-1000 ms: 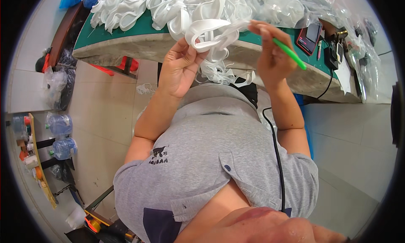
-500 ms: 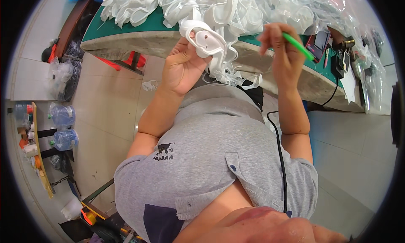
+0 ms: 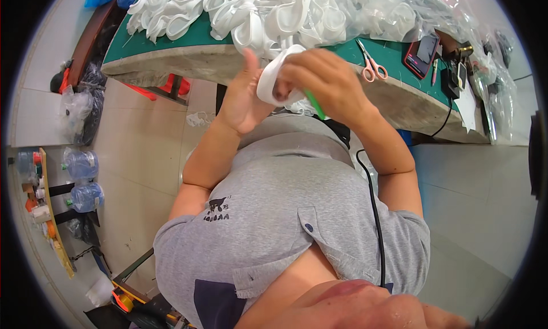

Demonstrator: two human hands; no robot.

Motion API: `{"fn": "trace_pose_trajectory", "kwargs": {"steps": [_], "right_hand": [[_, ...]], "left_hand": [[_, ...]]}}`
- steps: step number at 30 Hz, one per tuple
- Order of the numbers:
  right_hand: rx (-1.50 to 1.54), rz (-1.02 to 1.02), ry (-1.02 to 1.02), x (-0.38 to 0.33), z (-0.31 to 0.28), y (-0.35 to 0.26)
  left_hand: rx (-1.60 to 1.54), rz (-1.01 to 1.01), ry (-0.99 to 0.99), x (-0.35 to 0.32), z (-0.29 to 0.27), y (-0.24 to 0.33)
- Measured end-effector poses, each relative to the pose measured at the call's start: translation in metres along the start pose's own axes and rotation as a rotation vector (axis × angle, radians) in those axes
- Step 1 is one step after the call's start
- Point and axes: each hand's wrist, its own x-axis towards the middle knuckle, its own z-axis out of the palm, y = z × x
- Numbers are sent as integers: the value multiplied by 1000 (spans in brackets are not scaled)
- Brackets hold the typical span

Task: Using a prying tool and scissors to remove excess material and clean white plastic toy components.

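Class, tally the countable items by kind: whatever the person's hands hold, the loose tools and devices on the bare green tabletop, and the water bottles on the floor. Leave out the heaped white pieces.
White piece in the hands: 1
Green pen: 1
Scissors: 1
Phone: 1
Water bottles: 2
Total: 6

a white looped plastic piece [image 3: 273, 78] held upright between both hands, with a green stick [image 3: 314, 105] slanting just beneath it.

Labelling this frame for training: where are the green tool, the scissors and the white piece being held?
green tool [image 3: 315, 106], head view, shaft below right hand
scissors [image 3: 372, 67], head view, pink handles
white piece [image 3: 268, 81], head view, left edge
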Motion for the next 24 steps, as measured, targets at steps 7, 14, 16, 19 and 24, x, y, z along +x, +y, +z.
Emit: {"fn": "trace_pose_trajectory", "kwargs": {"steps": [7, 14, 16, 19, 24], "right_hand": [[258, 808, 561, -24, -2, 7], [807, 753, 626, -40, 4, 9], [765, 694, 437, -34, 0, -6], [725, 635, 304, -34, 0, -10], [665, 760, 448, -47, -6, -2]], "left_hand": [[282, 328, 185, -3, 6, -6], [474, 154, -140, 1, 16, -9], [462, 59, -76, 3, 21, -15], [288, -100, 257, 5, 20, -11], [270, 38, 265, 6, 1, -8]]}}
